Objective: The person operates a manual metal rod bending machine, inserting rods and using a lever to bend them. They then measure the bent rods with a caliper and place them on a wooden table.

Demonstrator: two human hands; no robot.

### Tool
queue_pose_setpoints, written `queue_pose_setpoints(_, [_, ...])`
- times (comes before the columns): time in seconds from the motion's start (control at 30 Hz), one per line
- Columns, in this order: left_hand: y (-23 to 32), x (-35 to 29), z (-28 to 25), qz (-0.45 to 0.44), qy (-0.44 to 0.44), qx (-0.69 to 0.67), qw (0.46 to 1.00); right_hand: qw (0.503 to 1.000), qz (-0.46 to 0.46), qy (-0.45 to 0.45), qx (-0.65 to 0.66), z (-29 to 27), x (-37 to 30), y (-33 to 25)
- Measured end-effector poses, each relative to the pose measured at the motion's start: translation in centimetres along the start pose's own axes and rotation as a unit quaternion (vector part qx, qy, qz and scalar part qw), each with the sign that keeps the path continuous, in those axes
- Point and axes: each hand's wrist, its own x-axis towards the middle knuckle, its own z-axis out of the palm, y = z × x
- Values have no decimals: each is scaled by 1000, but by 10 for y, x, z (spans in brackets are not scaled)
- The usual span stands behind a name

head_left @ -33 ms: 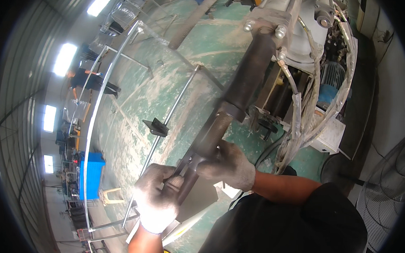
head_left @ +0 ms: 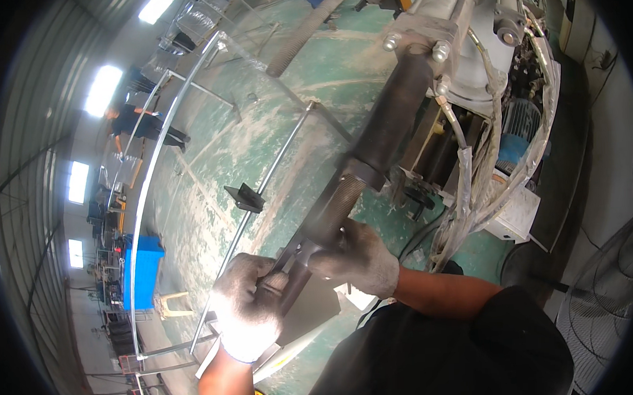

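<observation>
A long dark steel shaft (head_left: pixel 387 127) runs from a grey machine head (head_left: pixel 465 43) down toward me, and its lower part is threaded (head_left: pixel 334 204). My right hand (head_left: pixel 358 258), in a dirty white glove, wraps around the threaded end. My left hand (head_left: pixel 245 312), also gloved, is closed on a dark metal tool (head_left: pixel 285 261) that sits against the shaft's end. The two hands are close together, almost touching. What the tool's tip does is hidden by the gloves.
Hoses and cables (head_left: pixel 471 191) hang beside the machine, over a blue motor (head_left: pixel 516 150). A thin rod with a black bracket (head_left: pixel 244 197) lies on the dusty green floor. A curved metal rail (head_left: pixel 146 177), a blue bin (head_left: pixel 143 272), a distant person (head_left: pixel 133 121) and a fan (head_left: pixel 607 305) are around.
</observation>
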Motion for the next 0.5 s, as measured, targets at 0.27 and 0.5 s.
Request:
queue_pose_setpoints(0.27, [8,-11,12,-12,70,0,997,999,22,-22,23,0,8,-2])
queue_pose_setpoints(0.5, [14,-6,7,-5,53,-1,999,999,-31,-31,4,1,13,15])
